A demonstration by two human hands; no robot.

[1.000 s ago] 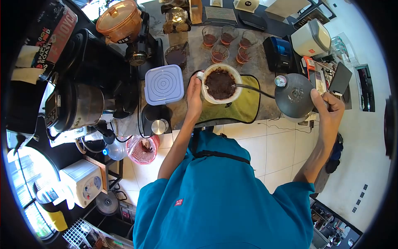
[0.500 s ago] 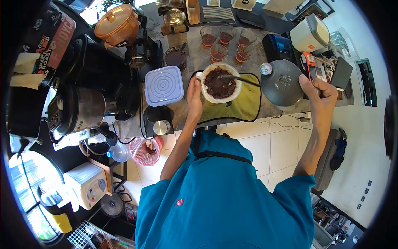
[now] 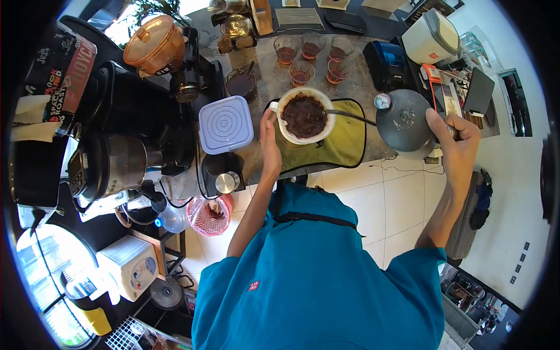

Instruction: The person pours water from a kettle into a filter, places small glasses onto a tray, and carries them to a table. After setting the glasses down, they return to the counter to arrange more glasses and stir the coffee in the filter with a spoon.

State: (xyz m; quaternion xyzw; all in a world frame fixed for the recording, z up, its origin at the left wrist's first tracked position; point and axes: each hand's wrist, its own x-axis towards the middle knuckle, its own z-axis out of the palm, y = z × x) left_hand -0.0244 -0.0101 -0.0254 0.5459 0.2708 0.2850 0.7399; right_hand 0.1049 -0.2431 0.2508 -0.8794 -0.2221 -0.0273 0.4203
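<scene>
The left hand (image 3: 269, 142) is laid against the left side of a white dripper (image 3: 303, 115), its fingers curled loosely along the wall just below the small handle. The right hand (image 3: 457, 142) is closed in a fist around the handle of a dark gooseneck kettle (image 3: 406, 121), which is held above the right end of the bench (image 3: 265, 87). The kettle's thin spout (image 3: 350, 116) is stretched to the left, and its tip is placed over the right rim of the dripper. A round thermometer dial (image 3: 382, 101) is set in the kettle's lid. The dripper is filled with dark, wet coffee grounds (image 3: 303, 115) and is stood on a green mat (image 3: 344, 143) with a black border, near the front edge of the bench. Just left of the left hand, a square lilac lid (image 3: 226, 124) with ringed ridges is seen, and below it a black device with a metal knob (image 3: 225, 182). Behind the dripper, five glasses (image 3: 309, 55) of reddish-brown liquid are grouped together. Farther left, a black grinder with an orange hopper (image 3: 156, 45) is stood beside a steel and black machine (image 3: 111, 163). A teal shirt (image 3: 315, 274) fills the lower middle of the view.
</scene>
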